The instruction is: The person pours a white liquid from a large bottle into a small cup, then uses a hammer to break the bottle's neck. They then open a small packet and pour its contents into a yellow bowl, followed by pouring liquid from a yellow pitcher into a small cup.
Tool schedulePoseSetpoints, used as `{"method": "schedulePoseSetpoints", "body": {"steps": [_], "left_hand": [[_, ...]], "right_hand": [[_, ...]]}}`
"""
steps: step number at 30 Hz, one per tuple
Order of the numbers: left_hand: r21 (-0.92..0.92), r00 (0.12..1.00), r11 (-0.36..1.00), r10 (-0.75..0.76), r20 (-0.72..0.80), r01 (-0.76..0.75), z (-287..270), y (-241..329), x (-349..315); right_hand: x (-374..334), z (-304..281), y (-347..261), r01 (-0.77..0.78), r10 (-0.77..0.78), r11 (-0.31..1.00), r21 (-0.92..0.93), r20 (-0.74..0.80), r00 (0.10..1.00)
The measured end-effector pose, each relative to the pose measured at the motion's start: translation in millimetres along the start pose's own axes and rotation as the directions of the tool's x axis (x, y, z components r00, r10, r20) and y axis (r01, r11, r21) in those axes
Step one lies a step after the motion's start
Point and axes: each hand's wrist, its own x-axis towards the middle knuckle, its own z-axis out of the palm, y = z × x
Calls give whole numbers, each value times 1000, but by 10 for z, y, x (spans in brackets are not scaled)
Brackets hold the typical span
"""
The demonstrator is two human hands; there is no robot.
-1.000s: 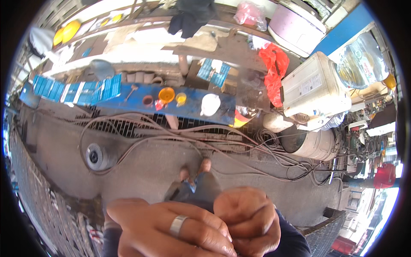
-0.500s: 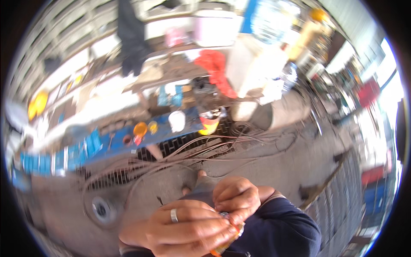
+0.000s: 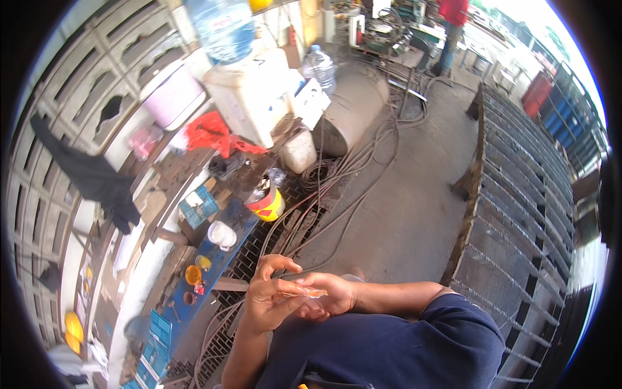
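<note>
In front of my dark blue shirt, both hands are close together. My left hand (image 3: 265,299) pinches a small orange-and-clear packet (image 3: 315,293) between thumb and fingers, the index finger raised and bent. My right hand (image 3: 335,293) is turned palm up, cupped just beside and under the packet's end. Its thumb lies apart from its curled fingers. Whether the right palm touches the packet or has anything in it is hidden.
A blue bench (image 3: 227,246) on the left bears a white cup (image 3: 222,235) and small orange pots (image 3: 193,275). Hoses (image 3: 363,188) trail over the floor by a large metal cylinder (image 3: 356,107). A slatted metal rack (image 3: 512,227) stands right. Someone in red (image 3: 453,11) stands far off.
My view has swung to the right, bringing the rack and far workshop in. Both hands were pinching the packet together; now the right hand has turned palm up with its fingers loosened.
</note>
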Motion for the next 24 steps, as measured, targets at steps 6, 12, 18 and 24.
{"method": "schedulePoseSetpoints", "body": {"steps": [6, 12, 18, 24], "left_hand": [[63, 987, 998, -9, 160, -1, 733, -114, 787], [206, 989, 971, 99, 106, -120, 1393, 371, 1693], [-101, 848, 842, 527, -50, -529, 1856, 961, 2223], [-209, 800, 786, 599, 26, -581, 1792, 975, 2430]], "right_hand": [[-750, -359, -244, 189, -216, 937, 294, 60, 975], [-1676, -556, -894, 600, -573, 799, 42, -249, 781], [-2288, -741, -1508, 692, -692, 680, -244, -524, 496], [-2373, -1017, -1793, 688, -748, 641, -341, -479, 460]]}}
